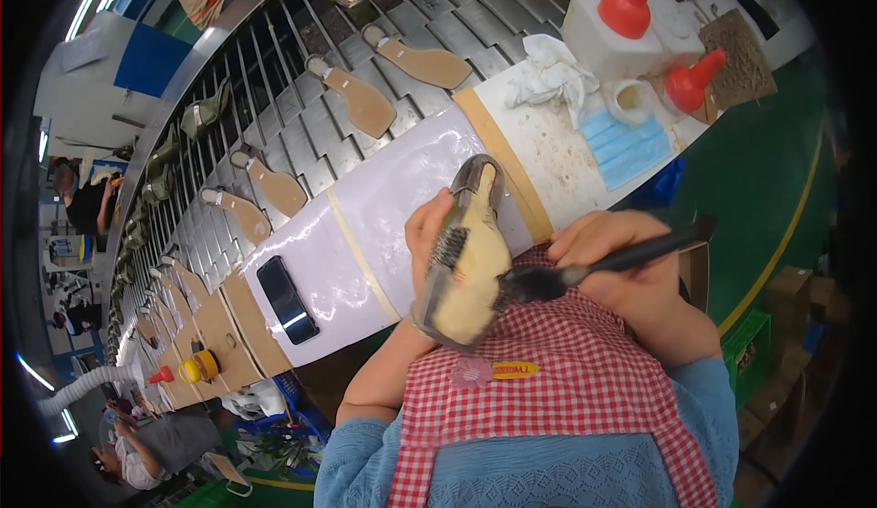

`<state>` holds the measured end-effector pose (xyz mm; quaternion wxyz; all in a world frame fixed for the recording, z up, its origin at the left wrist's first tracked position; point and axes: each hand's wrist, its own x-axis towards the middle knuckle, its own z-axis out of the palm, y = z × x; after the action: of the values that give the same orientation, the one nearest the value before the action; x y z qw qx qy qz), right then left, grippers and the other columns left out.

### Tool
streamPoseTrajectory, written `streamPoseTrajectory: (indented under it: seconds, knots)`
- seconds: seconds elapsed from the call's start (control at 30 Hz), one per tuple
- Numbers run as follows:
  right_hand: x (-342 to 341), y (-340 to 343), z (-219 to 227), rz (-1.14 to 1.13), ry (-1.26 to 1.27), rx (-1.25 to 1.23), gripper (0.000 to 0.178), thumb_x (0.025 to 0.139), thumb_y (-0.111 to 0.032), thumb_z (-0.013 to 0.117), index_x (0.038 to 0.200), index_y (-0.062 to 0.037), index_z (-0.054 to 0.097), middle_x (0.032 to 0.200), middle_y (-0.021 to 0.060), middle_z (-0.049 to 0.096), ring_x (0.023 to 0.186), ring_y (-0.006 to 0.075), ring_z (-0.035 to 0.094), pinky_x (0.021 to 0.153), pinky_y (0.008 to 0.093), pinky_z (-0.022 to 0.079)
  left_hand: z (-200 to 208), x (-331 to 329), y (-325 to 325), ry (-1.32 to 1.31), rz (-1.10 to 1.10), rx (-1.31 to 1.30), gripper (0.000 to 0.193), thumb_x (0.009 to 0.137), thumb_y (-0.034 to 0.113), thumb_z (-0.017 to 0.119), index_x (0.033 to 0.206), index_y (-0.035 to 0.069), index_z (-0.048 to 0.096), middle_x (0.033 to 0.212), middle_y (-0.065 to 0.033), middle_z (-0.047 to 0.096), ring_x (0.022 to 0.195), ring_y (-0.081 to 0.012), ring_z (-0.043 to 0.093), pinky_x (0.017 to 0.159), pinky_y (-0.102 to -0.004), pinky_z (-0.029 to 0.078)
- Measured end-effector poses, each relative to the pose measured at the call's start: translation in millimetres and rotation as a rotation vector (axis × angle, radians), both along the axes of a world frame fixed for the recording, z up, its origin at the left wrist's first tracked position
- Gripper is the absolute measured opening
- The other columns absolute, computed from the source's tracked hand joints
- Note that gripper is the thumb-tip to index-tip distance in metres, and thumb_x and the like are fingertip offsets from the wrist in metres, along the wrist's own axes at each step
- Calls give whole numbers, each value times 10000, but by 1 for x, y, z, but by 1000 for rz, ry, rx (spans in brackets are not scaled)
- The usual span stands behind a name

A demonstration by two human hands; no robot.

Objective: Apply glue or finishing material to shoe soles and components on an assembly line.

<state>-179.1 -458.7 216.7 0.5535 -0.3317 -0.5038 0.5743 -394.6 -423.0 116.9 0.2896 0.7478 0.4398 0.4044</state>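
Observation:
My left hand (426, 232) is wrapped around the side of a lasted shoe (477, 280), its pale cream bottom facing up and dark greyish material around the edge. A dark, rough-looking patch shows on its left side. In my right hand (614, 250) is a black-handled brush (647, 250), gripped by the handle. Its dark, blurred head meets the right edge of the shoe bottom. Both hands are above the near side of the bench, in front of my red checked apron (548, 389). The left fingertips are partly hidden behind the shoe.
A phone (287, 300) lies on the white bench sheet (384, 206). Beyond it, a slatted metal conveyor (301, 147) carries several tan soles (354, 100). At right are white bottles with red nozzles (630, 10), a blue mask (626, 147) and crumpled tissue (551, 77).

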Motion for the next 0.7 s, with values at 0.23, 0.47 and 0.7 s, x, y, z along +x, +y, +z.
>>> streamPoseTrajectory:
  seconds: [0.23, 0.47, 0.7]
  knots:
    - [4, 11, 7, -91, 433, -309, 249, 890, -229, 629, 1003, -27, 535, 926, 90, 636, 862, 160, 613, 831, 322, 478, 10, -47, 33, -905, -355, -792, 754, 686, 325, 814, 1274, 7, 467, 1204, -94, 570, 1115, -217, 549, 955, -353, 433]
    - [-20, 20, 5, -141, 257, -229, 176, 851, -82, 651, 986, -19, 557, 953, 106, 640, 906, 166, 614, 857, 309, 474, 27, -34, 24, -607, -695, -923, 751, 641, 181, 833, 1274, 3, 470, 1180, -79, 574, 1091, -176, 536, 949, -330, 426]
    - [-25, 20, 10, -165, -432, 353, 184, 720, -25, 741, 867, -19, 629, 917, 134, 642, 856, 210, 634, 739, 290, 493, 36, -28, 23, -561, -683, -914, 639, 647, 160, 823, 1200, 1, 543, 1106, -58, 605, 1018, -143, 551, 899, -303, 450]
